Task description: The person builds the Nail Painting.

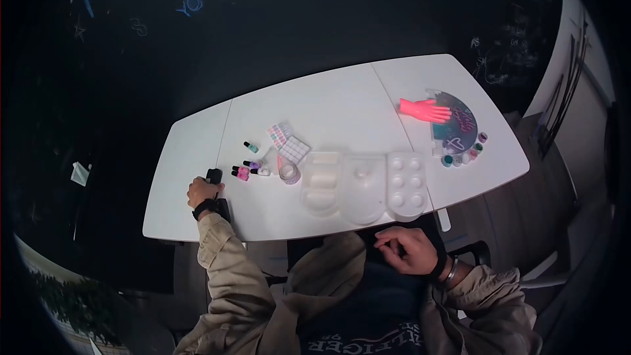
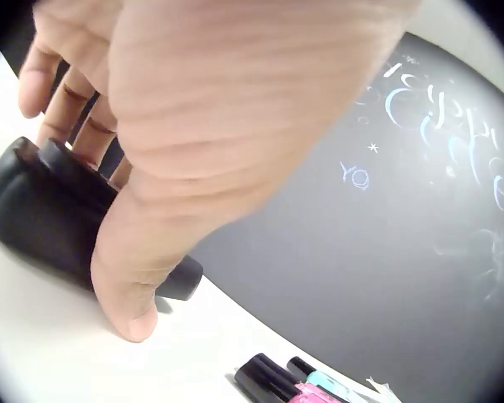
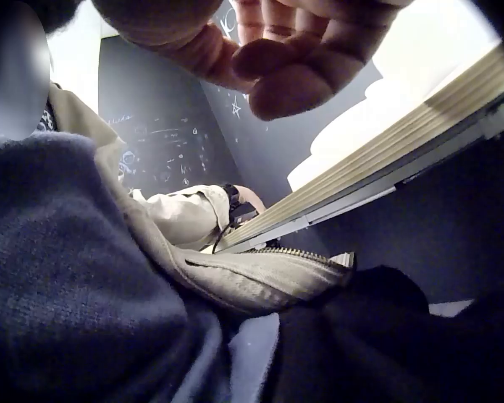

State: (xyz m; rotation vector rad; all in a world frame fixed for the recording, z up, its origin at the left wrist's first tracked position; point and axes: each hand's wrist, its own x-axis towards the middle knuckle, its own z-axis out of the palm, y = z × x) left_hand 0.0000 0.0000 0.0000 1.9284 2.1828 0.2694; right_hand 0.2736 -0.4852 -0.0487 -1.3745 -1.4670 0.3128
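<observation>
1. A white bench (image 1: 328,105) spans the view before a dark chalkboard wall (image 1: 282,33).
2. Just to the right of the person's left hand (image 1: 200,190) stands a loose group of nail polish bottles (image 1: 240,173), pink, purple and white, with a green bottle (image 1: 251,147) a little farther back.
3. Past them lie a tape roll (image 1: 289,172) and patterned sticker sheets (image 1: 294,148), the sheets overlapping.
4. White plastic trays (image 1: 363,207) sit side by side along the near edge, between the person's right hand (image 1: 411,250) and the farther part of the bench.
5. At the right end, a pink model hand (image 1: 424,110) lies partly over a dark rounded board (image 1: 460,133); small jars (image 1: 448,160) line the board's near side.
6. The black object (image 2: 46,218) is on the bench's left part, under the left hand.
7. The left arm stretches forward, palm down; thumb and fingers straddle the black object, gripping it.
8. The right forearm bends inward over the lap, short of the bench edge. Its fingers curl loosely, thumb near the fingertips, holding nothing.
</observation>
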